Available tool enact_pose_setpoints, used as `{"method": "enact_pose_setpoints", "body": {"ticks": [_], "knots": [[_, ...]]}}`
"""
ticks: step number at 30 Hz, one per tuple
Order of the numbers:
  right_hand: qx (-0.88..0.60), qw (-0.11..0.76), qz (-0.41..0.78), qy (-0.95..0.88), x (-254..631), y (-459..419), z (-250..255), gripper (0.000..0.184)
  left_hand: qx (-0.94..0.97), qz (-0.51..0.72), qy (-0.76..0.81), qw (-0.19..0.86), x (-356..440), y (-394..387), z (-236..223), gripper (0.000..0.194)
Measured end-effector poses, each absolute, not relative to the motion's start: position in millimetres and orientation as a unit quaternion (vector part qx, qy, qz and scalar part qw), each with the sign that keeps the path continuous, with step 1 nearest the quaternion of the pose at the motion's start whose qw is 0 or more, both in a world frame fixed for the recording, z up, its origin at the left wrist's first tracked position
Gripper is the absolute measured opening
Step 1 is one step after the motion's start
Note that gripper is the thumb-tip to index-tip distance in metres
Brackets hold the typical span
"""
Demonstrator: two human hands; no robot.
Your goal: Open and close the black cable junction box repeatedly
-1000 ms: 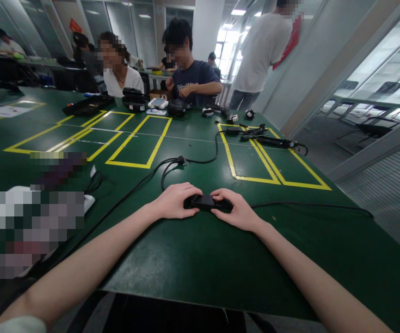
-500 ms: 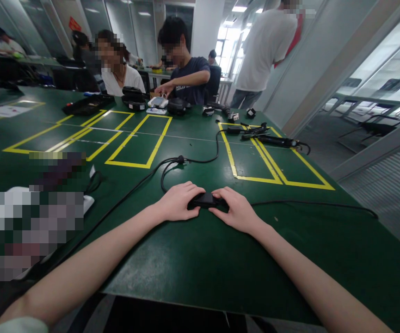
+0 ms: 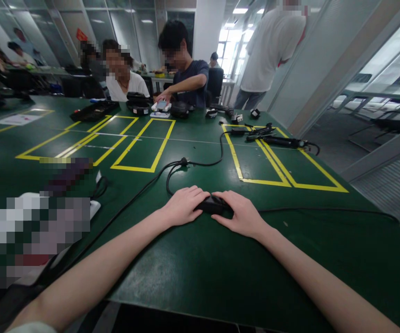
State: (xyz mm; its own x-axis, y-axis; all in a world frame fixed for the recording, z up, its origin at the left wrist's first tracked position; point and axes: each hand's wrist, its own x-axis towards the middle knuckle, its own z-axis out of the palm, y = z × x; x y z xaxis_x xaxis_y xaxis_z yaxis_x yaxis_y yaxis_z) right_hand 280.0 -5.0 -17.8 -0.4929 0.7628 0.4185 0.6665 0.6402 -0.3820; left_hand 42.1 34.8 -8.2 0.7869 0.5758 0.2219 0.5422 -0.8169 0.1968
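A black power adapter [image 3: 212, 205] with a cable at each end lies on the green table, held between my two hands. My left hand [image 3: 185, 206] is closed around its left end, thumb at the near side and fingers over the far side. At the right end, my right hand [image 3: 244, 213] grips it the same way, fingertips close to those of the left. One black cable [image 3: 324, 209] runs right toward the table edge. Another cable [image 3: 169, 180] curves up from behind my left hand toward a black plug [image 3: 183, 161]. My fingers partly cover the adapter.
Yellow tape rectangles [image 3: 153, 169] mark the green table [image 3: 193, 277]. A black pen-shaped tool [image 3: 283, 141] with cables lies at the right rear. A black tray [image 3: 94, 111] and black cases [image 3: 181, 109] stand farther back, near a seated person [image 3: 191, 76]. Blurred-out items lie at the left.
The view has shifted slightly, so the table contents appear a little lower and farther right. Both hands keep their hold on the adapter, with hardly any movement.
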Motion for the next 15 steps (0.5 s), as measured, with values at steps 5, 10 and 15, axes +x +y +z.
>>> {"method": "enact_pose_setpoints", "body": {"ticks": [5, 10, 15], "knots": [[-0.404, 0.273, 0.042, -0.872, 281.4, -4.9, -19.3, 0.03, 0.948, 0.146, 0.279, 0.051, 41.1, 35.9, -9.9, 0.037], [-0.402, 0.261, 0.026, -0.878, 282.6, -8.6, -16.3, 0.032, 0.954, 0.146, 0.259, 0.043, 39.4, 35.6, -8.7, 0.035], [-0.355, 0.3, 0.025, -0.885, 279.2, -11.5, -13.3, 0.032, 0.959, 0.137, 0.245, 0.044, 36.5, 35.3, -3.3, 0.035]]}}
